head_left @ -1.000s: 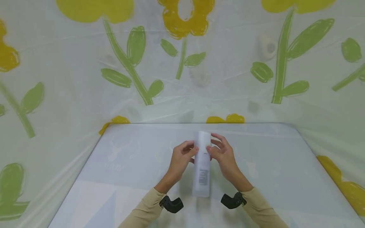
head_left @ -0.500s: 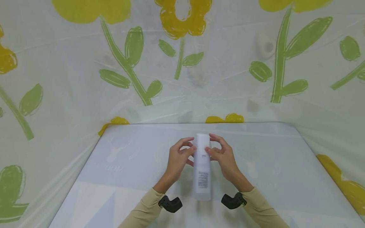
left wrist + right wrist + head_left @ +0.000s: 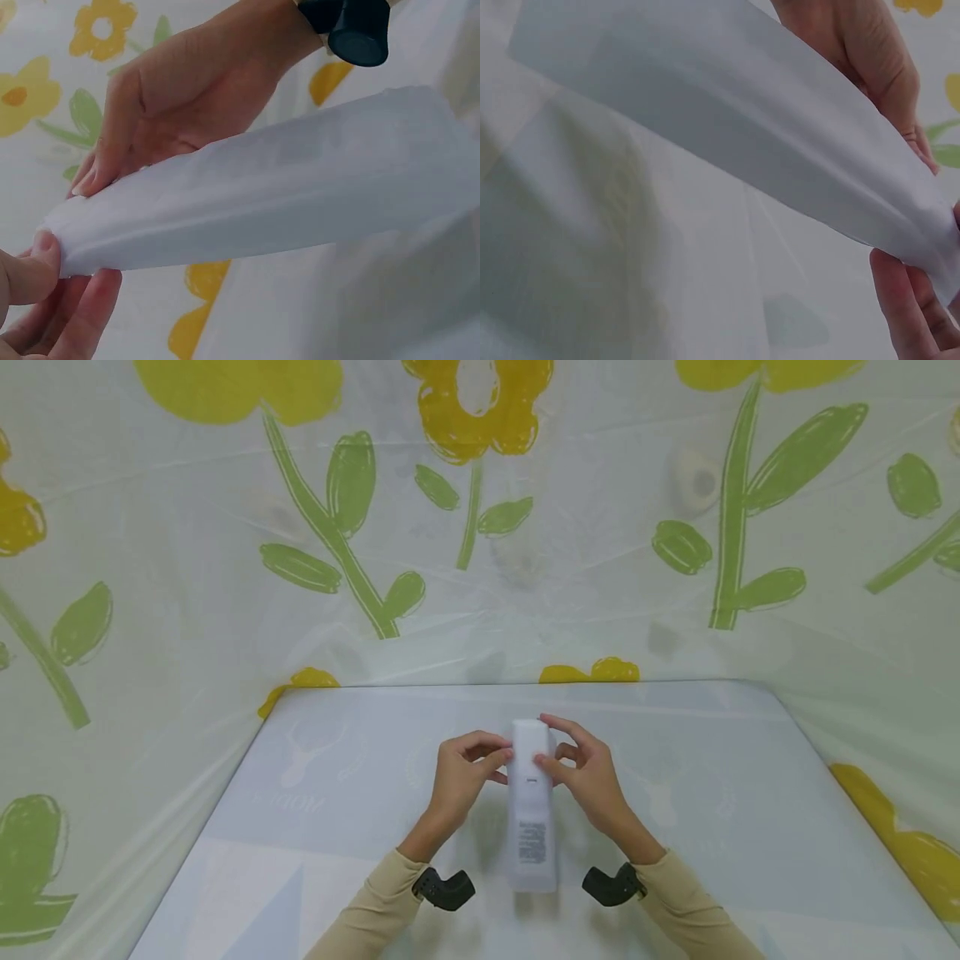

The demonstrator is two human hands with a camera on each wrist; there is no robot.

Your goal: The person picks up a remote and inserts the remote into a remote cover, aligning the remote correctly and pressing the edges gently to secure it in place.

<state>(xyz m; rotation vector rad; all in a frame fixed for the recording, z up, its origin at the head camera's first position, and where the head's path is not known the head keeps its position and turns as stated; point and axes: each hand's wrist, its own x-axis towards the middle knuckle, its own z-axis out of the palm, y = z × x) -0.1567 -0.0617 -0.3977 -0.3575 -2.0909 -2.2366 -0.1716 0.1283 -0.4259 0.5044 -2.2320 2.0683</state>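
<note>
A long white packet [image 3: 532,835] with a smooth, paper-like surface stands lengthwise between the hands in the head view, a block of small grey print near its lower end. My left hand [image 3: 457,779] pinches its left edge near the far end, thumb on the near face. On the opposite edge my right hand [image 3: 597,783] grips it, thumb on the face and index finger reaching over the far end. The left wrist view shows the packet's plain underside [image 3: 270,195] with a lengthwise crease. Seen from the right wrist, the packet [image 3: 727,112] stretches away from the fingertips, its contents hidden.
Beneath the hands lies a pale tabletop [image 3: 360,810] with faint deer and lettering prints. A white curtain [image 3: 585,593] with yellow flowers and green leaves hangs behind and at both sides. Each wrist carries a black camera mount [image 3: 444,890].
The packet has come slightly toward me, its far end now lower in the head view. The left hand has shifted a little left, and the right index finger now reaches over the far end.
</note>
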